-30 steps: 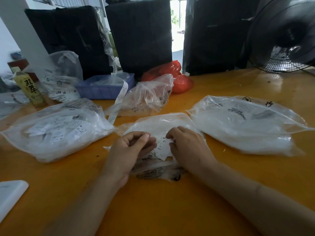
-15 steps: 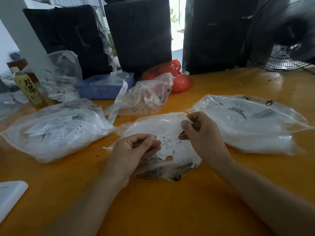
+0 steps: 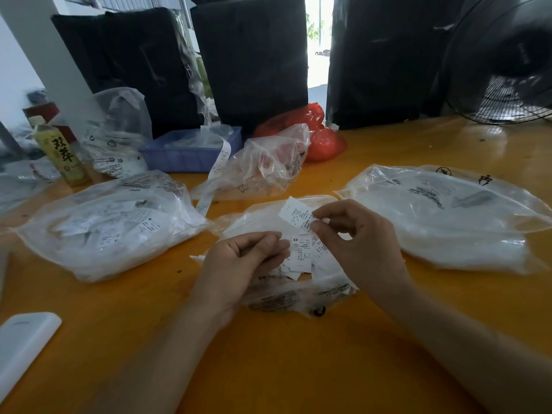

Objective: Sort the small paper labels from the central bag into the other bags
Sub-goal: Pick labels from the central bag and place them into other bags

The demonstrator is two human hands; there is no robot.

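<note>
At the far left edge, near the front of the orange table (image 3: 298, 369), a white flat object (image 3: 24, 339) is lying. Further back on the left, a yellow-green bottle (image 3: 64, 156) is standing upright, and just beside it a clear bag (image 3: 116, 135) with printed marks is standing loosely. In front of them the left bag (image 3: 110, 225) is lying on the table, holding many white labels. Behind it a blue tray (image 3: 185, 153) is sitting, and a long paper strip (image 3: 216, 171) is hanging out of it down to the table.

In the middle, the central bag (image 3: 268, 222) is lying flat, and a pile of small labels (image 3: 301, 255) is showing at its mouth. The left hand (image 3: 239, 264) is resting on this bag with its fingers curled inward; whether they are holding a label I cannot tell. The right hand (image 3: 358, 237) is pinching one label (image 3: 297, 215) between thumb and forefinger, holding it just above the central bag. Behind, a crumpled clear bag (image 3: 263, 168) is lying near a red bag (image 3: 316, 135).

On the right, the right bag (image 3: 448, 216) is lying on the table, filled with white contents. At the far right, a black fan (image 3: 507, 64) is standing at the table's back edge.
</note>
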